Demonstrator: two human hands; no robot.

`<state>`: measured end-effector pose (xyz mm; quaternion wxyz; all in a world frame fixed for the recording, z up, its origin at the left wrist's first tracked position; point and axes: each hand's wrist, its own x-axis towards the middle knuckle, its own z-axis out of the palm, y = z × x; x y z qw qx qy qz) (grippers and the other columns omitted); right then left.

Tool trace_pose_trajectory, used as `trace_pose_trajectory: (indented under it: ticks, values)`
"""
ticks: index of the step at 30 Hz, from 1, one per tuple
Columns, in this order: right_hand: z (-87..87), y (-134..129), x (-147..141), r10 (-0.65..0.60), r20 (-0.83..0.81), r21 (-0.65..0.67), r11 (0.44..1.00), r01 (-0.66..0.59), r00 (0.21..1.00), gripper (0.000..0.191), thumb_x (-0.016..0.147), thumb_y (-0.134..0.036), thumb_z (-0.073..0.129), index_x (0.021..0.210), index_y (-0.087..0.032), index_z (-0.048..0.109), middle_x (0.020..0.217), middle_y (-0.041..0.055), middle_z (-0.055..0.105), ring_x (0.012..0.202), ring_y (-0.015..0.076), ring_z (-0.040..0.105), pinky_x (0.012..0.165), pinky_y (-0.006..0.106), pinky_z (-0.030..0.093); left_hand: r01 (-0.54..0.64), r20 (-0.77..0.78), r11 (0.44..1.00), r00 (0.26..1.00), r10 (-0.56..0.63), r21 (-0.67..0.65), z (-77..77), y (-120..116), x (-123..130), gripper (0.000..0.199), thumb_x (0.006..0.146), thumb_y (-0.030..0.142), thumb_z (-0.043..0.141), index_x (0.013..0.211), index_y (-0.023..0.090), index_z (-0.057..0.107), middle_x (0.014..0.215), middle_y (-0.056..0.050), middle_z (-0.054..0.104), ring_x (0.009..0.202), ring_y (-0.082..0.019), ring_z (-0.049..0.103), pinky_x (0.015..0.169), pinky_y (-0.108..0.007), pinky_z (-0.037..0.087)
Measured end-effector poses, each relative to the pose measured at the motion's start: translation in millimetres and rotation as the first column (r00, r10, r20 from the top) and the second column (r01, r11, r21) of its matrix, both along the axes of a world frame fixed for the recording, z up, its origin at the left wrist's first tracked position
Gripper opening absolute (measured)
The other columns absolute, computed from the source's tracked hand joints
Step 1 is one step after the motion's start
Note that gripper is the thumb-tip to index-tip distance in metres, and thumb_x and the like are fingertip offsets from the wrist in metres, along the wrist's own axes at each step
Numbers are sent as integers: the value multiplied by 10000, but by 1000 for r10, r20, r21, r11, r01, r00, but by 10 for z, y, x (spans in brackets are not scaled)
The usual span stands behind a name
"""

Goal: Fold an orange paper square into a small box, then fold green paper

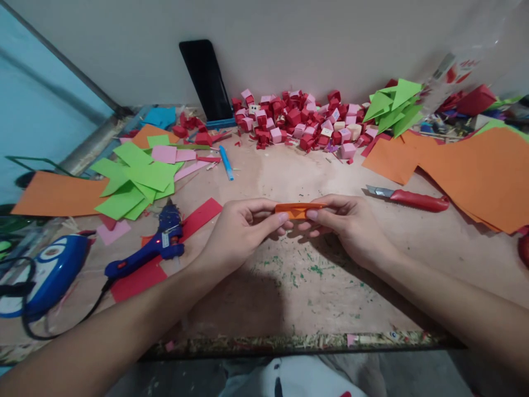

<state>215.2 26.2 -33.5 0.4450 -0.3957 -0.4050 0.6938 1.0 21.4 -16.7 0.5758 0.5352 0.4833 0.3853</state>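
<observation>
Worktop (285, 176), clear bottle (460, 69) at back, orange paper (296, 210) in the pinch of left hand (248, 226) and right hand (349, 220).

A pale wall (297, 44) backs the wooden tabletop (289, 173), a blue wall (33, 105) at left.

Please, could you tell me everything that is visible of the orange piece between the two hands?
The orange piece looks like folded paper: a narrow strip with a long upper edge and darker creases on its front. It runs roughly level from left to right, apparently held above the tabletop. The left hand pinches one end, the right hand the other; fingers partly hide both ends.
</observation>
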Motion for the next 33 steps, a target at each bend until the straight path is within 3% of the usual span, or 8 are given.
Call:
trace_pose_trajectory:
  ticks: [8, 26, 33]
  values:
    - [28, -2, -5, 89, 43, -2, 996, -89, 995, 243, 814, -332, 898, 960, -151, 826, 841, 90, 818, 719, 197, 797, 659, 263, 652, 29, -4, 1000, 1000, -29, 9, 23, 9, -3, 147, 895, 293, 794, 903, 147, 811, 799, -46, 809, 724, -139, 739, 673, -206, 585]
    - [61, -4, -4, 93, 142, -16, 996, -92, 985, 251, 823, -379, 878, 877, -150, 790, 915, 103, 827, 712, 188, 783, 664, 283, 634, 40, -67, 999, 997, -40, -2, 18, 12, -1, 212, 907, 338, 743, 844, 148, 810, 822, -79, 813, 732, -188, 744, 726, -294, 601]
    - [54, -5, -1, 88, 146, 10, 996, -91, 985, 310, 826, -429, 878, 890, -138, 793, 842, 99, 816, 692, 190, 777, 661, 286, 636, 54, -80, 999, 995, -54, 2, 5, 14, -7, 231, 929, 351, 724, 856, 149, 809, 843, -78, 816, 753, -196, 750, 733, -296, 594]
